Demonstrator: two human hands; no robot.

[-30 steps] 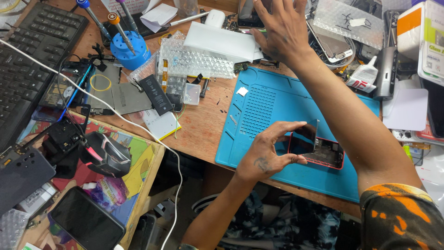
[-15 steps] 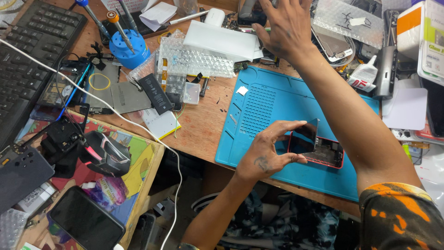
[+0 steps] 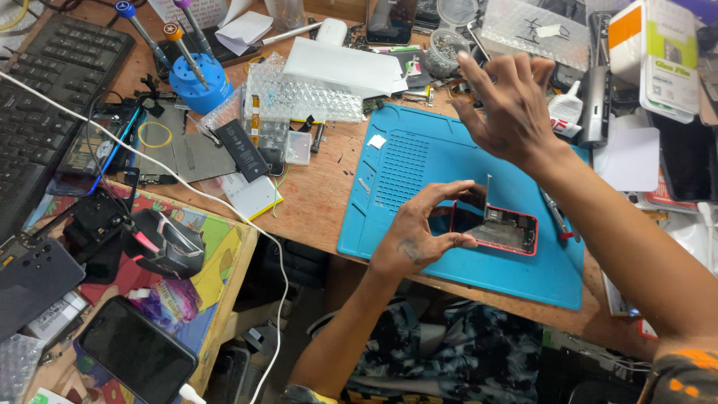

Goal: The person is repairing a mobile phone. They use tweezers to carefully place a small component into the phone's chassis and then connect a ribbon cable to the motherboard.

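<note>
I see my left hand [image 3: 419,232] with fingers grasping the opened red phone [image 3: 497,228], its back already off; right hand [image 3: 508,105] hovers beyond, fingers released, holding nothing.

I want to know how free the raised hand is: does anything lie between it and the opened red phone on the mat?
Nothing visible does. The right hand hangs open above the blue mat; only bare mat separates it from the red phone, which the left hand grips.

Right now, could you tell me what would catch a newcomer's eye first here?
The blue work mat at the bench's middle stands out, where the left hand holds a red-framed opened phone. Above it the right hand hovers, fingers spread. A blue screwdriver stand sits far left.
</note>
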